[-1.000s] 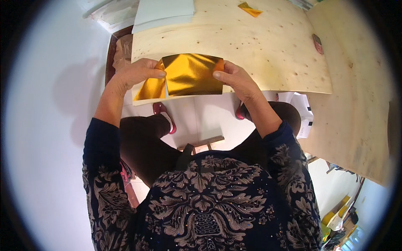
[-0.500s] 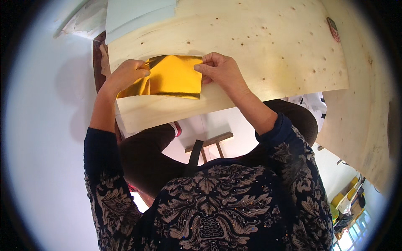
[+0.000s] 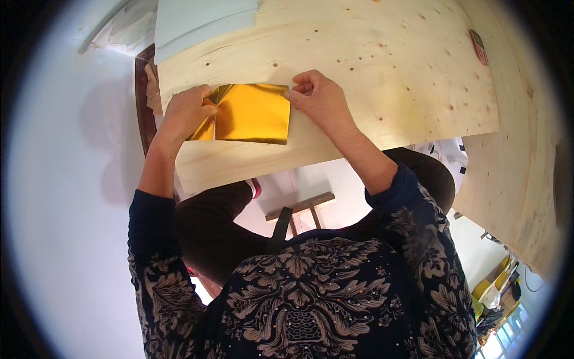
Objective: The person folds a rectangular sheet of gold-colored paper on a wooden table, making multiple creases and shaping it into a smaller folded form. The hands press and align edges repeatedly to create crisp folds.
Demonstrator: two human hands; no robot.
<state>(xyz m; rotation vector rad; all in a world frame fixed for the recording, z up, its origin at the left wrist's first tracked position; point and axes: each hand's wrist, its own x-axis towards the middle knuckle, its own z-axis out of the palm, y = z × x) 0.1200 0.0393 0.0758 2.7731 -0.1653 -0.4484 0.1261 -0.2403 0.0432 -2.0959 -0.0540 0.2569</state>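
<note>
A pale wooden desk (image 3: 382,90), marked with dark knots, is stretching across the upper part of the view. Large pale sheets (image 3: 200,27) are lying overlapped at its far left corner. A shiny gold foil (image 3: 254,113) is lying near the desk's left end, with bare wood showing between it and the near edge; whether it is resting fully flat, I cannot tell. A crease or seam is dividing its broad, smooth right part from a narrower, crumpled left part. The right hand (image 3: 323,102) is hovering around the foil's upper right corner, its fingers curling and its thumb reaching the edge; whether its grip is pinching, I cannot tell. The left hand's (image 3: 186,112) grip is grasping the crumpled left part. A small reddish object (image 3: 479,48) is lying well apart, toward the desk's right side.
</note>
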